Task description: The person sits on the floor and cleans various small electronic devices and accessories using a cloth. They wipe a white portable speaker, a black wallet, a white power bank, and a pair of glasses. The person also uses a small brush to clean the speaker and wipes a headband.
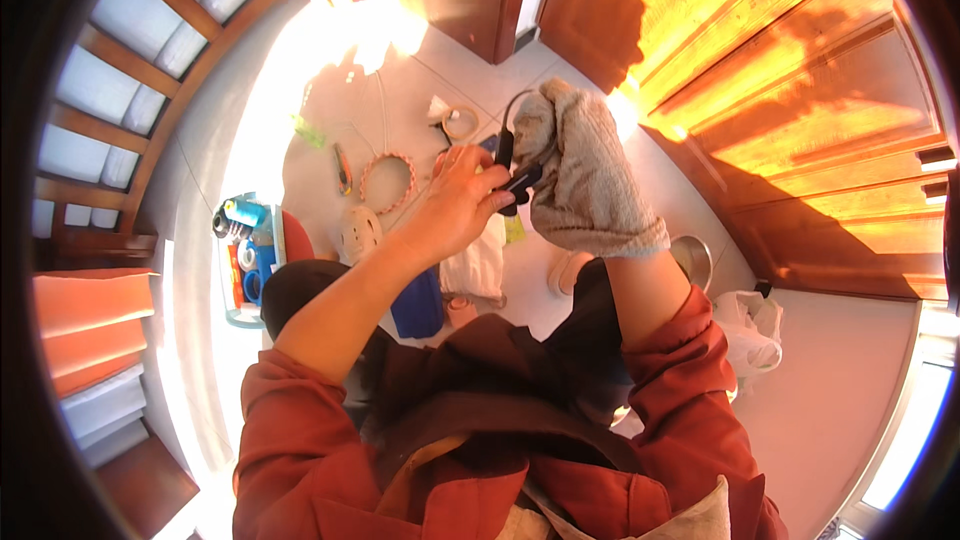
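Observation:
My left hand is bare and its thumb and fingers pinch a small black clip-like item with a thin, curved black strip rising from it. A thick, pale cloth glove or mitt covers my right hand, which is bent around the other side of the black item; its fingers are hidden in the cloth. Below my left hand a white cloth bag lies on the floor beside a blue container. A braided pink ring and an orange-and-black utility knife are to the left.
On the left stands a clear bin with thread spools and tape rolls. A tape roll lies farther off. A plastic bag and a metal bowl are at the right, near wooden doors.

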Motion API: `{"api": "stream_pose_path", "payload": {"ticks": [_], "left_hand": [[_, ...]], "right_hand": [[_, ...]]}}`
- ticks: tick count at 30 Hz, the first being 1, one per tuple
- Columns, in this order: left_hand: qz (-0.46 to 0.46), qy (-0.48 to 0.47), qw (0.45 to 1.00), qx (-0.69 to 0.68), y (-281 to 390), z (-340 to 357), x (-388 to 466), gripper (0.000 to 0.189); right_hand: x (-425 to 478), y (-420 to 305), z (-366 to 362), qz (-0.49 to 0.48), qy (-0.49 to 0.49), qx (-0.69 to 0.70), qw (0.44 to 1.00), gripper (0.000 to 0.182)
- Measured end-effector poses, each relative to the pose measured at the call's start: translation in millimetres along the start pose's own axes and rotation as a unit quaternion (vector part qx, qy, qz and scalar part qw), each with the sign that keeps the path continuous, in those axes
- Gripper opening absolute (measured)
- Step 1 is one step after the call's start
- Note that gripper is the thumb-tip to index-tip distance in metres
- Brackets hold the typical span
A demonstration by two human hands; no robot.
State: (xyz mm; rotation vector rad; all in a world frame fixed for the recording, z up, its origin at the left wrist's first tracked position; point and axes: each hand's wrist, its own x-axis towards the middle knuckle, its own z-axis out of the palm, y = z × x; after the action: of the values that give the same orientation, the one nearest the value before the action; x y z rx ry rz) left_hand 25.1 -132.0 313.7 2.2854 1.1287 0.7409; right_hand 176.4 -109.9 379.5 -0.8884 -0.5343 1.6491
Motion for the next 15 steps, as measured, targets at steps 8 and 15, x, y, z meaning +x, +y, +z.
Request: {"api": "stream_pose_path", "payload": {"ticks": [8,15], "left_hand": [[-0.048,0.025,0.998,-0.012,-8,-14,28,0.021],[0.121,0.031,0.992,-0.009,0,-7,25,0.014]], "right_hand": [[28,30,-23,0.051,-0.052,-0.016,0.997,0.015],[19,34,-51,-0.282,-0.147,-0.642,0.697,0.057]]}}
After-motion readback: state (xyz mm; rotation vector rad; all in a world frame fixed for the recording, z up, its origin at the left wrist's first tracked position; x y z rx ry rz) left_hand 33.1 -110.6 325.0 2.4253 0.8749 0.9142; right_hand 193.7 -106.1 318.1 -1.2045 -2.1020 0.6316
